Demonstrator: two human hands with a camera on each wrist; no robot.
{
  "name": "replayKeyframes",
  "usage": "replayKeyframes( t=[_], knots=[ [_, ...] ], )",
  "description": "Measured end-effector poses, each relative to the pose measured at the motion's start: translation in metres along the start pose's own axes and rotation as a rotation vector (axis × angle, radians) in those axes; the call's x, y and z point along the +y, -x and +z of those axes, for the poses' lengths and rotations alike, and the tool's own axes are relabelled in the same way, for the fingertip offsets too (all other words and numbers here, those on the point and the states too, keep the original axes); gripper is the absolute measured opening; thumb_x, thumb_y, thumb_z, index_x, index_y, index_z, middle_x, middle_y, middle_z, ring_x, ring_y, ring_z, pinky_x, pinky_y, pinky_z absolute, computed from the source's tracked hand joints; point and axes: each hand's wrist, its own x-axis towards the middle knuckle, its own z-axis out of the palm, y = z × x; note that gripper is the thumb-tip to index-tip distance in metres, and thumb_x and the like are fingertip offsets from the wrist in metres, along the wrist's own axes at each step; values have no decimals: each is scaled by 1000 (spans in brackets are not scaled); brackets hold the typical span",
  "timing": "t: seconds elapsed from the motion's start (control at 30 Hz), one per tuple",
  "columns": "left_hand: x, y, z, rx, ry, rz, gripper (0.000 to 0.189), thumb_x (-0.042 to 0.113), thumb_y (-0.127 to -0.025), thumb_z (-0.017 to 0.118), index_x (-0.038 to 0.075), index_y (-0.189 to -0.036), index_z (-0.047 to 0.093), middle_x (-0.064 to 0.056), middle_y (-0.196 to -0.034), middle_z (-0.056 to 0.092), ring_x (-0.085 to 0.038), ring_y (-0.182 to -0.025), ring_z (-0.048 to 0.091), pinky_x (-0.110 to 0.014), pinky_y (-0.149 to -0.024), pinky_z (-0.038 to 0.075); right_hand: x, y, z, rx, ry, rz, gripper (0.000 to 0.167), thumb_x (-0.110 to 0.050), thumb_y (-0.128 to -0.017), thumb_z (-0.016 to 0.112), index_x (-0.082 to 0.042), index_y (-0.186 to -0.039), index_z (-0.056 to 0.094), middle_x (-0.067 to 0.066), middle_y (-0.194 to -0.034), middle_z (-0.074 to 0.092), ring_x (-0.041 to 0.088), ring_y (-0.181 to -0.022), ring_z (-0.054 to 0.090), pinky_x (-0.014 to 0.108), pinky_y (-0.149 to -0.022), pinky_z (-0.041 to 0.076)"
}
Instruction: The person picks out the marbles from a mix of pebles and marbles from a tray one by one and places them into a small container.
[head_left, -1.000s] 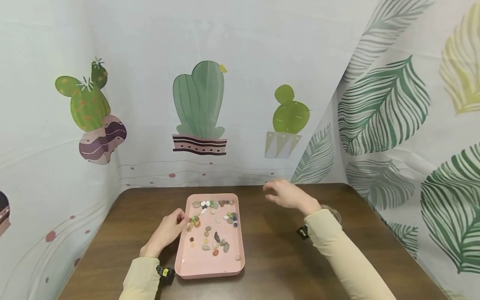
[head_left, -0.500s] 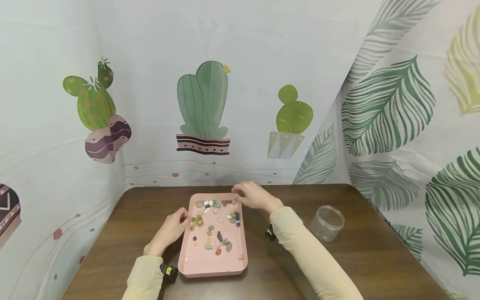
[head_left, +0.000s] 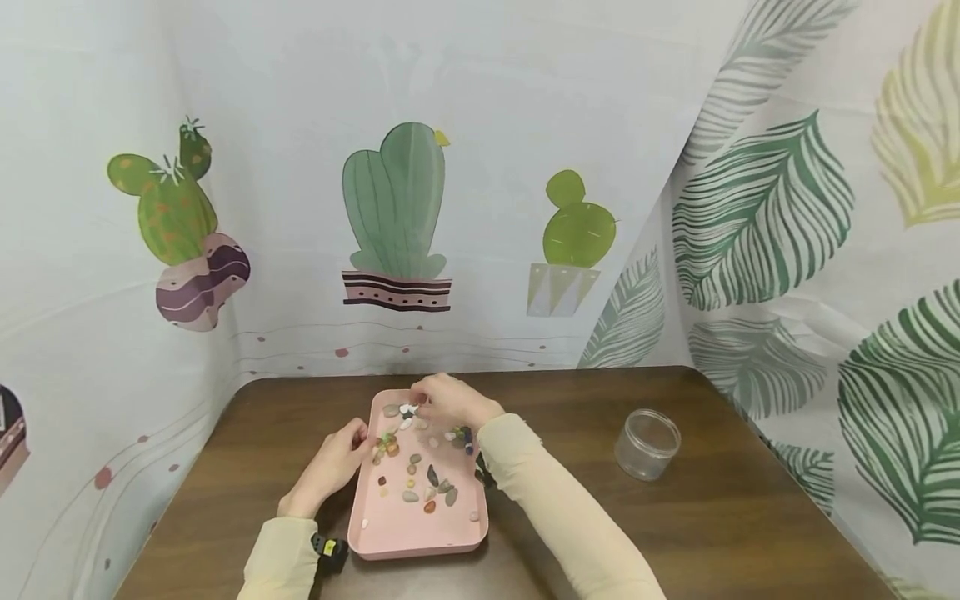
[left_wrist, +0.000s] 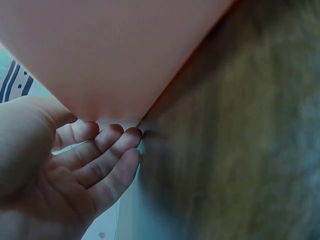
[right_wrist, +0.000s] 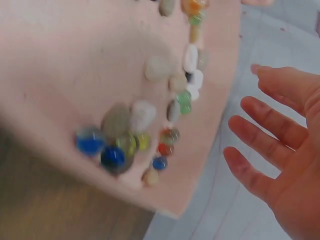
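A pink tray point(head_left: 420, 533) lies on the table with pebbles and glass marbles scattered in it. My left hand point(head_left: 330, 462) holds the tray at its left rim; in the left wrist view, thumb and fingertips meet the wall from either side. Over the tray's far end is my right hand point(head_left: 457, 404), partly hiding the stones there. The right wrist view shows its fingers loosely bent and apart, with nothing between them. Near that hand are white pebbles point(right_wrist: 190, 58), green glass pieces point(right_wrist: 184, 101) and blue marbles point(right_wrist: 112, 156).
A round transparent jar point(head_left: 648, 446) stands on the dark wooden table point(head_left: 720, 517), right of the tray. Printed fabric point(head_left: 495, 233) with cactus and leaf patterns hangs behind the table and along its sides.
My right hand has moved left from beside the jar, across the tray's right rim, to above its far end. The jar has come into full view. My left hand stays at the rim.
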Motion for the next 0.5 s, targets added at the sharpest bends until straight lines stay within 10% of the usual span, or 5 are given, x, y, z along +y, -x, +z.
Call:
replayKeyframes(
  t=[0.5],
  knots=[
    [1, 1, -1, -8, 4, 8, 14, 9, -96, 59, 12, -86, 50, 1, -69, 46, -14, -63, 45, -27, -55, 36, -27, -17, 32, -105, 5, 114, 14, -14, -88, 72, -21, -100, 70, -10, -95, 61, 8, -72, 53, 21, -62, 45]
  ],
)
